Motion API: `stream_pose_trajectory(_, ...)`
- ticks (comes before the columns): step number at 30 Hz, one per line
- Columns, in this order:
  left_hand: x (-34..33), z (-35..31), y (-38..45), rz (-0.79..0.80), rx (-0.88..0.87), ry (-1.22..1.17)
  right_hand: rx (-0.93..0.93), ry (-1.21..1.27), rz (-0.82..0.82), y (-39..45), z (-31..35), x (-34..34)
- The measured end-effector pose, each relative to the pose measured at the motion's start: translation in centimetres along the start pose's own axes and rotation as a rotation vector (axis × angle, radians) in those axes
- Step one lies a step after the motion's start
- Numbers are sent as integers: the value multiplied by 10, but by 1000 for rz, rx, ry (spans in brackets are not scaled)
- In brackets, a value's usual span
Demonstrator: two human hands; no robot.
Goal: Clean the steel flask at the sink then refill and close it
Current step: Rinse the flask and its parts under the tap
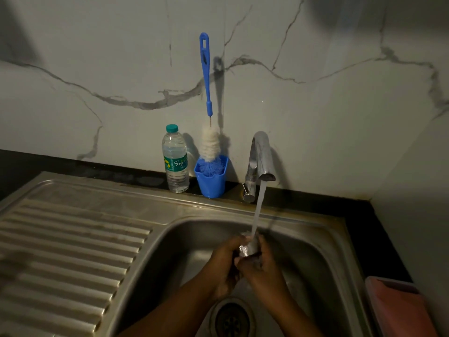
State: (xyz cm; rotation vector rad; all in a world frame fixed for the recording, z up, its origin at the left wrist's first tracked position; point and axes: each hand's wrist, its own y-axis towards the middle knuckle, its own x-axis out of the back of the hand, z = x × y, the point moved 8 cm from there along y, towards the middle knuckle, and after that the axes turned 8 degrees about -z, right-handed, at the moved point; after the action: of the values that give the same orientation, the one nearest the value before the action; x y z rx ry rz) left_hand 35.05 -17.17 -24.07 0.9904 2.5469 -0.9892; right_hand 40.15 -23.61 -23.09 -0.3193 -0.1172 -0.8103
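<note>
- Marble-veined wall backs a steel sink [315, 239]; its tap [261, 156] runs.
- Water bottle [175, 161], green label reading "Sig…", stands beside a blue cup [211, 183] holding a brush [207, 93].
- Left hand [222, 266] and right hand [261, 266] both clutch a small shiny object [246, 249] under the stream; whether it belongs to the flask cannot be told.

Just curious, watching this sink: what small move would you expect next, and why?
Probably turning the small shiny piece, likely the flask's lid, under the tap's stream, since the left hand and right hand both grip it there.

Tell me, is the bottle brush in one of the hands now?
No, the bottle brush stands in the blue cup by the wall, while both hands hold a small shiny thing under the running tap.
</note>
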Motion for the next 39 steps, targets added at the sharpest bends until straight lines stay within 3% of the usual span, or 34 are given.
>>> stream_pose_trajectory(3, -6, 1, 1, 25, 81, -87, 309, -564, 58, -18, 26, -17)
stream_pose_trajectory(5, -7, -1, -1, 18, 125, -111, 360, -684, 35, -19, 28, -17)
stream_pose_trajectory(10, -13, -2, -5, 79, 174, -184, 54, -32, -53, -7, 13, 0)
stream_pose_trajectory(13, -14, 0, 0, 91, 194, -170, 106, -102, -66, -11, 15, -1)
stream_pose_trajectory(17, -14, -2, 2, 87, 164, -225, 256, -391, -56, -20, 22, -10)
stream_pose_trajectory(20, -11, 3, 2, 46, 187, -303, 70, -216, -43, -16, 9, 0)
stream_pose_trajectory(22, -9, 7, 5, 12, 190, -308, 49, -242, -32, -17, 7, 2)
stream_pose_trajectory(28, -3, 6, 11, -37, 138, -185, 318, -648, -3, -30, 27, -11)
stream_pose_trajectory(31, -7, 8, 8, 3, 124, -142, 245, -353, -1, -25, 20, -4)
stream_pose_trajectory(33, -4, 9, 7, -2, 101, -78, 39, -13, -36, -19, 9, 3)
stream_pose_trajectory(35, 3, 10, 10, -68, 90, -39, -125, 142, -61, -14, 3, 6)
stream_pose_trajectory(37, 6, 12, 11, -94, 130, -48, -131, 46, -28, -12, 2, 2)
stream_pose_trajectory(39, 7, 9, 9, -126, 162, -93, 72, -290, -1, -17, 17, -4)
